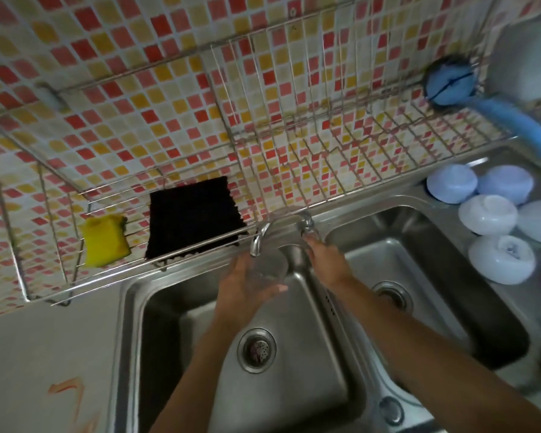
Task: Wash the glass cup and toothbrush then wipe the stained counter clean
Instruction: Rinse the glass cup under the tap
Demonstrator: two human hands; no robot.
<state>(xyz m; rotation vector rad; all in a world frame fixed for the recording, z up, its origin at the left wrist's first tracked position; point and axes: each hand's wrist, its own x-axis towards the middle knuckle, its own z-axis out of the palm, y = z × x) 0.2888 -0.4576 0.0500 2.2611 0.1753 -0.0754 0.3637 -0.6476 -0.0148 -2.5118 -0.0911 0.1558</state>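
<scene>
My left hand point(244, 284) grips a clear glass cup point(270, 265) over the left sink basin point(310, 354), right under the tap spout point(256, 242). My right hand point(324, 259) reaches to the tap handle point(306, 221), fingers on it; the grip is blurred. Orange stains point(64, 389) mark the grey counter point(44, 339) at the lower left. A yellow sponge point(105, 240) and a black cloth point(194, 215) sit in the wire rack point(38, 295) on the wall. No toothbrush is visible.
Several upturned white and pale blue bowls point(487, 215) stand on the drainboard at the right. A blue dish brush point(469, 92) lies on the upper wire rack. The right basin point(419, 260) holds only its drain.
</scene>
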